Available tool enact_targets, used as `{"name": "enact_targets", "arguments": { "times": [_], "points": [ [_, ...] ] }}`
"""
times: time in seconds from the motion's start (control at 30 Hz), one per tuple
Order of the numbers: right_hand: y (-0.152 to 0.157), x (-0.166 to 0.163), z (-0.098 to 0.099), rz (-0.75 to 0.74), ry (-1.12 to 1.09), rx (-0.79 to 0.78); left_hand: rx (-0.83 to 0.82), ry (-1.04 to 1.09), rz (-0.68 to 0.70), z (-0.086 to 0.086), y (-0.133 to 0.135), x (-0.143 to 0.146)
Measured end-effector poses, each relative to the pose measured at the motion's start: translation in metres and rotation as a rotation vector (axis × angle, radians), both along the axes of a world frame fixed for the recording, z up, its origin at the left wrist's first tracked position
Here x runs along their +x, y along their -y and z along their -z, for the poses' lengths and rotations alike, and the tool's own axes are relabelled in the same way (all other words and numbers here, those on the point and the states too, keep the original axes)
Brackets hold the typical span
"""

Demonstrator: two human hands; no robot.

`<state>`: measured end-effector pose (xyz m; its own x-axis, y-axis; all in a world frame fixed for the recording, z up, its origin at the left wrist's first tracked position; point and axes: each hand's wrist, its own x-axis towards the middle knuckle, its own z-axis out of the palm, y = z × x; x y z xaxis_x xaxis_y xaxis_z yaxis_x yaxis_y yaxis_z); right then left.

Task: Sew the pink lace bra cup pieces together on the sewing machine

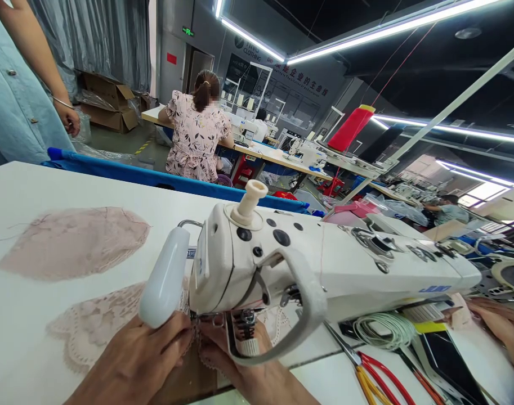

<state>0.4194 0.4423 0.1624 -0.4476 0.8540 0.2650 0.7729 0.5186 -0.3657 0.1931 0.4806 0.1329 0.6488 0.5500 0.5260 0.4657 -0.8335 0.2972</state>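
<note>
A white sewing machine (324, 270) lies across the white table (24, 191). My left hand (142, 360) rests on pink lace fabric (92, 326) just left of the presser foot (246, 323), fingers closed onto the lace edge. My right hand (248, 365) sits under the machine head in front of the needle, fingers pinching the same lace. A white lamp (166, 278) sticks out from the machine above my left hand.
A second pink lace piece (75, 242) lies farther left. Red-handled scissors (379, 377), a cord coil (383, 329) and a phone (451, 360) lie at right. Another person's hand (499, 323) is at right. A seated worker (197, 132) and a standing person (16, 95) are behind.
</note>
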Motion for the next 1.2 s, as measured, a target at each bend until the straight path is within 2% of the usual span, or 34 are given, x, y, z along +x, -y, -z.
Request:
{"name": "enact_targets", "arguments": {
  "times": [0.17, 0.27, 0.37, 0.67, 0.83, 0.93, 1.0, 1.1, 1.2],
  "points": [
    [0.001, -0.002, 0.001, 0.015, 0.023, 0.027, 0.065, 0.004, 0.074, 0.008, -0.008, -0.003],
    [-0.001, -0.005, 0.000, -0.011, 0.010, 0.077, 0.033, 0.034, 0.035, 0.008, -0.008, -0.002],
    [-0.002, -0.009, -0.002, 0.000, -0.013, 0.158, 0.052, 0.089, -0.024, 0.003, -0.006, 0.002],
    [0.004, -0.019, -0.007, 0.033, 0.013, 0.299, 0.081, 0.173, -0.079, -0.018, -0.001, 0.014],
    [0.006, -0.013, -0.013, 0.003, -0.006, 0.154, 0.073, 0.164, -0.034, -0.022, -0.001, 0.015],
    [0.008, -0.005, -0.021, -0.042, -0.099, 0.029, 0.093, 0.135, -0.026, -0.015, 0.000, 0.013],
    [0.009, 0.001, -0.026, -0.063, -0.079, -0.036, 0.086, 0.121, -0.057, -0.006, 0.001, 0.012],
    [0.009, 0.004, -0.031, -0.056, 0.030, -0.009, 0.143, 0.047, -0.083, 0.007, 0.003, 0.010],
    [0.007, 0.002, -0.033, -0.027, 0.039, 0.020, 0.195, -0.028, -0.105, 0.011, 0.005, 0.009]
  ]
}}
